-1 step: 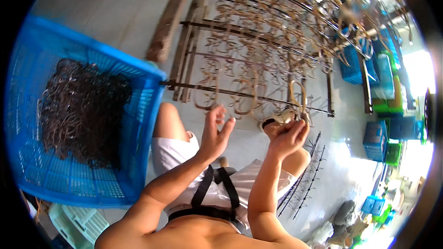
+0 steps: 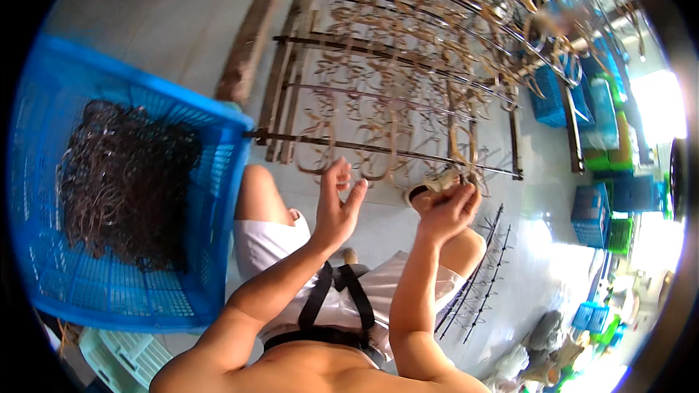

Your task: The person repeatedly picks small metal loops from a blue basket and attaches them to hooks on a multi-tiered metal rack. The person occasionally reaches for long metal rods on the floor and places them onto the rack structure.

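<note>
My right hand (image 2: 451, 212) is closed in a pinch at the lower end of a curved tan band (image 2: 475, 147) by the rack's near rod. The fingers hide the exact contact point. To the left, my left hand (image 2: 338, 207) is raised with thumb and fingers apart, holding nothing I can see. Just beyond it, more curved tan bands (image 2: 393, 147) hang from the near rod (image 2: 364, 145). A rack (image 2: 371, 42) of dark rods stretches away in front, crowded with such bands. On the left, a big blue plastic crate (image 2: 131, 313) contains a pile of dark brown curved strips (image 2: 131, 182).
A wooden post (image 2: 251, 36) stands between crate and rack. Dark spiked rods (image 2: 477, 276) lie on the floor at right. A pale green stool (image 2: 120, 360) is below the crate. Blue crates (image 2: 590, 211) and bags (image 2: 546, 331) line the right side.
The whole view has shifted slightly, with the rack and crate a little further left in the picture. Both hands keep nearly the same pose.
</note>
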### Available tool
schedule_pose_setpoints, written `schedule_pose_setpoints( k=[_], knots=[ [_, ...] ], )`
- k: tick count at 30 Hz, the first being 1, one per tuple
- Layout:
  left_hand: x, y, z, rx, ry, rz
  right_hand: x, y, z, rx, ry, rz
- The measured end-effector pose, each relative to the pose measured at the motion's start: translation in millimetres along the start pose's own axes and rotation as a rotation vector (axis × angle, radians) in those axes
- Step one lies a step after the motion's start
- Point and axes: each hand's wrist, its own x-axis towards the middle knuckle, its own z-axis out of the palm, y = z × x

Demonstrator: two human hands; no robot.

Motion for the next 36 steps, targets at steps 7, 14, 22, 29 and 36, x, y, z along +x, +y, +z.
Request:
schedule_pose_setpoints(
  k=[7,14,22,29,36],
  knots=[
    [42.0,3.5,33.9,-0.125,0.139,-0.032,2.6,41.1,16.8,0.101,-0.116,0.215],
    [42.1,11.9,30.2,-0.108,0.264,-0.028,0.3,40.0,24.3,0.055,-0.103,0.292],
    [38.5,13.7,29.7,-0.016,0.240,0.009,-4.4,40.2,23.4,0.218,-0.086,0.321],
    [36.9,22.5,30.2,-0.036,0.196,0.007,-5.2,42.7,23.6,0.275,-0.062,0.319],
    [35.7,25.5,30.2,-0.018,0.181,0.001,-5.1,44.8,22.2,0.305,-0.083,0.292]
  ],
)
